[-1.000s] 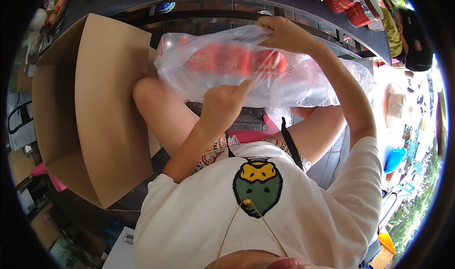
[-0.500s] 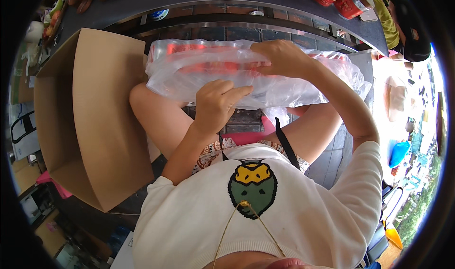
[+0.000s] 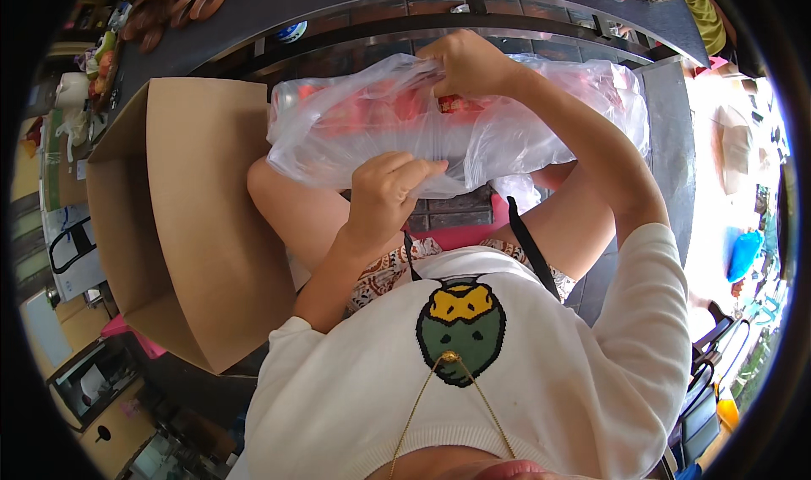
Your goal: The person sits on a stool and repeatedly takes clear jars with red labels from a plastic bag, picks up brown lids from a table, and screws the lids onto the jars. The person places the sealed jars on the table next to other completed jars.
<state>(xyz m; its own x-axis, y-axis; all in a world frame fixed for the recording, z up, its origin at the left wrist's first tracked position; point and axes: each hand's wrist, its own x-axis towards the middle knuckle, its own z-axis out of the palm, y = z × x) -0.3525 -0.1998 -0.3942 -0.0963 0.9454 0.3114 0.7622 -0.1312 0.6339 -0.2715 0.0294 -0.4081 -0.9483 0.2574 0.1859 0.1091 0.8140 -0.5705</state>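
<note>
Head view shows your left hand pinching the near edge of the clear plastic bag of red packets, your right hand gripping its top. Bag rests over your lap, just right of the open cardboard box; nothing of it looks boxed yet.

Clear plastic bag centre, across the lap, crinkled, red packs inside; one red-and-yellow label shows through near the top. Open brown carton just left of the bag, lying on its side, flaps out.
</note>
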